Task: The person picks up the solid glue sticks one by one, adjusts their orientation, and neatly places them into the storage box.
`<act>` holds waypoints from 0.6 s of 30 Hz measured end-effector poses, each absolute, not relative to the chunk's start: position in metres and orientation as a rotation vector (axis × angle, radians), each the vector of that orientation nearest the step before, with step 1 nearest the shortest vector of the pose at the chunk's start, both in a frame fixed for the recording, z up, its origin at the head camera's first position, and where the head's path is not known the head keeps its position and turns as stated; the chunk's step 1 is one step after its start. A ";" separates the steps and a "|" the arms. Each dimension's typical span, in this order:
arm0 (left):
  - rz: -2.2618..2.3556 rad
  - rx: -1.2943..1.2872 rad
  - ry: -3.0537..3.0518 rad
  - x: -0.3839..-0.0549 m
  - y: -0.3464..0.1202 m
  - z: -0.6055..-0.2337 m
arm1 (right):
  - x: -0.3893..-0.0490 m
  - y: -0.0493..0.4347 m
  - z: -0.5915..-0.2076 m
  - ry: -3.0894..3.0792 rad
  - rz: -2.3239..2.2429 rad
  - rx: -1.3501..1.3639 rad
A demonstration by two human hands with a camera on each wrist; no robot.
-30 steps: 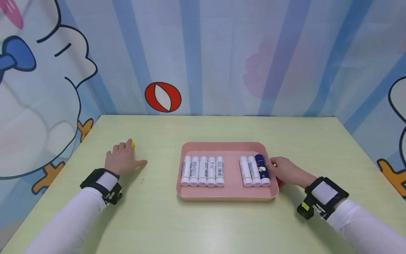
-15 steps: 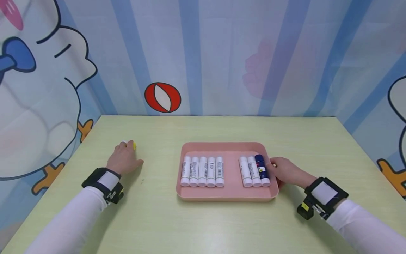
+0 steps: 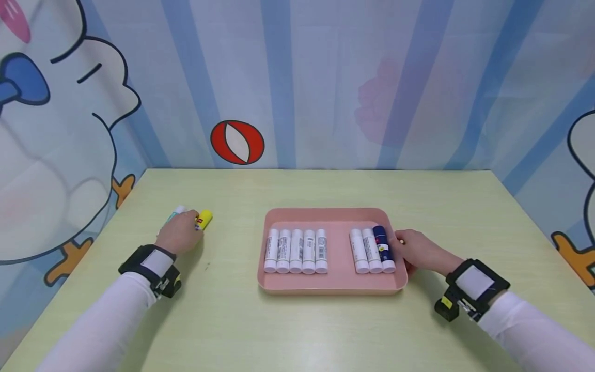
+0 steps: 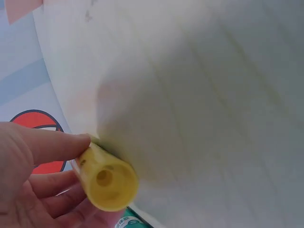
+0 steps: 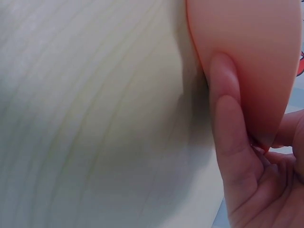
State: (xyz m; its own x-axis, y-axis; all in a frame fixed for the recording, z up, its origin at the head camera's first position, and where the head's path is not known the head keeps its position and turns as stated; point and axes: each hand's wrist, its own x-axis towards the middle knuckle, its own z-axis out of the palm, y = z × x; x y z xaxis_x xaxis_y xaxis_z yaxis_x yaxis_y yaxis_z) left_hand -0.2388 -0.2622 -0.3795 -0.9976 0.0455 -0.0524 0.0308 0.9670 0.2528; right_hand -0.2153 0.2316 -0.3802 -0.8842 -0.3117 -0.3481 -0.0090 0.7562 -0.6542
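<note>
In the head view my left hand (image 3: 178,235) pinches a yellow glue stick (image 3: 204,219) at the left of the table. The left wrist view shows the thumb on top and the fingers under the yellow tube (image 4: 111,187), its round end facing the camera. Right beside that hand lies a white-and-teal glue stick (image 3: 178,211), partly hidden by it. My right hand (image 3: 420,250) grips the right edge of a pink tray (image 3: 339,285); from the right wrist, fingers (image 5: 230,123) lie against the outside of its wall.
Inside the tray are several white glue sticks (image 3: 297,251) in a row on the left. Two more white ones (image 3: 359,251) and a dark blue glue stick (image 3: 383,248) lie at its right. A printed cloth (image 3: 316,77) stands behind the table's far edge.
My left fingers have closed round the yellow glue stick and drawn it slightly right, so more of it and of the white-and-teal one shows. The right hand and tray have stayed in place.
</note>
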 end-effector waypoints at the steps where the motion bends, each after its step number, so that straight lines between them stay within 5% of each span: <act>1: 0.388 0.066 3.058 -0.239 -0.262 -0.379 | -0.215 0.232 -0.380 2.510 -0.932 -0.242; 18: 0.665 -0.031 2.940 -0.241 -0.264 -0.370 | -0.217 0.232 -0.381 2.511 -0.911 -0.206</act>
